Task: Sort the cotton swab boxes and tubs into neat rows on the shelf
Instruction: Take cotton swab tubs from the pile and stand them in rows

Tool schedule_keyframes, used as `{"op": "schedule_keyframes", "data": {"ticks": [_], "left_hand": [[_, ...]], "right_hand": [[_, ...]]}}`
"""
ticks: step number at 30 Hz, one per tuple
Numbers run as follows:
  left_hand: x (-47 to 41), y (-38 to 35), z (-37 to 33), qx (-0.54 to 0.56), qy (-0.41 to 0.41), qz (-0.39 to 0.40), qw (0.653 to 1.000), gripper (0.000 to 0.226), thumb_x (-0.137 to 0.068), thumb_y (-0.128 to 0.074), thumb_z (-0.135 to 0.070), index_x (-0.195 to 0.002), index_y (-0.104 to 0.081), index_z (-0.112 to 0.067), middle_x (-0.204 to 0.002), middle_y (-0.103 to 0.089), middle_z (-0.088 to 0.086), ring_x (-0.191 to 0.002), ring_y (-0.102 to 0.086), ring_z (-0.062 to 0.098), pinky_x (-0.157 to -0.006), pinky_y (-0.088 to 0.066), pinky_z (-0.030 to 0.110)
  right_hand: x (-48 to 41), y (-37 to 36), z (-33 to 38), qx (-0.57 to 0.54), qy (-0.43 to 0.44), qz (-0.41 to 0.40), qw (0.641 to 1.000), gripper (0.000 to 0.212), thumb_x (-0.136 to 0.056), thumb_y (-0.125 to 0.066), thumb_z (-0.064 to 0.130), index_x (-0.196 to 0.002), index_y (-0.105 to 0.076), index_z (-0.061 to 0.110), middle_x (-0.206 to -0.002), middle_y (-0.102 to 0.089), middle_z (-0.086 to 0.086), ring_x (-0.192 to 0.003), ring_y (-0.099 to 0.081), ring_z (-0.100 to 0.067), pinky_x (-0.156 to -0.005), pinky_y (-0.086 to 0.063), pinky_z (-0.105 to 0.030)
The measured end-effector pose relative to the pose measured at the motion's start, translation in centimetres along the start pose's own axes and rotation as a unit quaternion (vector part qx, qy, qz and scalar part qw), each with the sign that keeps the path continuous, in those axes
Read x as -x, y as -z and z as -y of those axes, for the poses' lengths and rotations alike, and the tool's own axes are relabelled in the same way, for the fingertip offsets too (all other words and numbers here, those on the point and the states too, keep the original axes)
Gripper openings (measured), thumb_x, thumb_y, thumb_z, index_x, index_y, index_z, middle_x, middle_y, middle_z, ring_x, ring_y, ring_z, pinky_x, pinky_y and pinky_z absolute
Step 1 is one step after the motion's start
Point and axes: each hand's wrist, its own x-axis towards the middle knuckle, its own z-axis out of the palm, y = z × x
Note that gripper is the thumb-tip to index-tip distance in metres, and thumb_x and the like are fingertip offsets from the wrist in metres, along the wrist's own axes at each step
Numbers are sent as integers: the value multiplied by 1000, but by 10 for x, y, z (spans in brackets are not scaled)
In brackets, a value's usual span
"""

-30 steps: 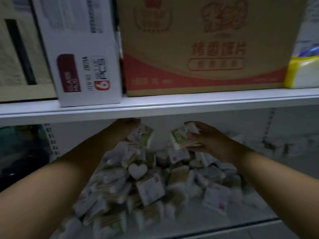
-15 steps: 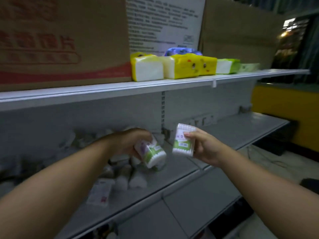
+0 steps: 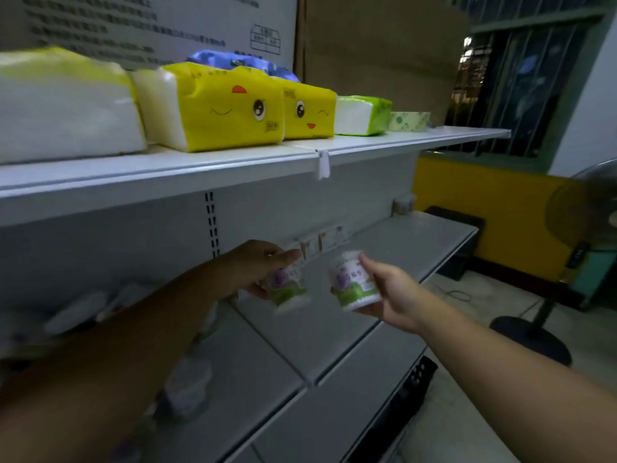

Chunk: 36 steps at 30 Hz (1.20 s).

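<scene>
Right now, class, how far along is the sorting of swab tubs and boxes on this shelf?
Early stage. Done: a far tub stands at the end of the shelf. In hand: the left hand grips one tub, the right hand another tub. Left: blurred loose packs lie unsorted at the left.

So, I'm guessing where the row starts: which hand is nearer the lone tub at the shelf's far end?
Right. In the view the right hand is below and slightly left of the far tub; the left hand is further left still.
</scene>
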Motion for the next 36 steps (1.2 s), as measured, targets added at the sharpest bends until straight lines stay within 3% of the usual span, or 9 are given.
{"op": "schedule_keyframes", "data": {"ticks": [3,6,13,16,23,26,30,33,36], "left_hand": [[-41,-4,-11,-1,-4,1,1000,40,-78,-64,-53,-100,-65,-19,-94,-68,8,-75,-69,23,-65,-59,38],[-76,-17,-21,8,-4,22,1000,49,-78,-65,-52,-110,-62,-15,-103,-67,10,-86,-68,23,-71,-59,37],[-140,-68,-41,9,-2,18,1000,35,-83,-63,-45,-107,-61,-19,-105,-65,5,-82,-68,16,-56,-55,27],[-167,-98,-56,29,-2,3,1000,21,-84,-65,-39,-95,-62,-21,-93,-67,4,-69,-70,12,-56,-56,28],[-241,-183,-95,56,13,-24,998,26,-76,-77,-22,-95,-60,-24,-112,-61,11,-91,-66,25,-71,-58,41],[-275,-214,-103,74,11,-43,996,32,-72,-79,-19,-96,-59,-27,-117,-56,15,-96,-63,28,-67,-58,39],[-319,-246,-103,49,21,-95,994,40,-66,-85,-24,-94,-56,-27,-104,-53,6,-89,-62,25,-67,-58,39],[-360,-253,-101,37,-1,-130,991,39,-65,-86,-27,-90,-57,-22,-95,-55,1,-79,-61,20,-63,-56,35],[-409,-256,-90,10,-32,-165,986,41,-64,-86,-26,-92,-58,-19,-98,-60,5,-86,-62,23,-73,-55,39]], "right_hand": [[-22,19,16,5,1,-33,999,34,-95,-45,38,-105,-62,10,-104,-66,-14,-89,-63,-30,-73,-49,-38],[-44,42,20,9,8,-49,999,32,-94,-46,37,-101,-63,11,-102,-66,-15,-86,-63,-31,-72,-48,-38],[-94,108,45,18,22,-29,999,38,-91,-45,48,-92,-67,16,-84,-74,-8,-78,-68,-26,-71,-50,-37],[-107,148,56,42,51,6,998,39,-76,-56,52,-95,-65,19,-84,-74,-5,-75,-70,-22,-70,-51,-34],[-132,272,98,60,105,8,993,56,-55,-75,37,-105,-56,19,-93,-68,-5,-76,-67,-18,-64,-56,-34],[-152,312,105,75,132,-48,987,39,-68,-78,26,-99,-55,17,-89,-66,-4,-69,-67,-14,-57,-55,-31],[-185,352,109,135,153,-87,975,29,-76,-76,23,-101,-62,17,-95,-70,-3,-82,-69,-16,-73,-56,-30],[-214,372,117,170,162,-81,969,21,-77,-75,29,-93,-62,31,-91,-70,13,-79,-68,-3,-66,-54,-16],[-249,388,120,228,150,-91,958,24,-77,-75,37,-93,-57,38,-90,-65,17,-79,-64,-2,-55,-50,-12]]}}
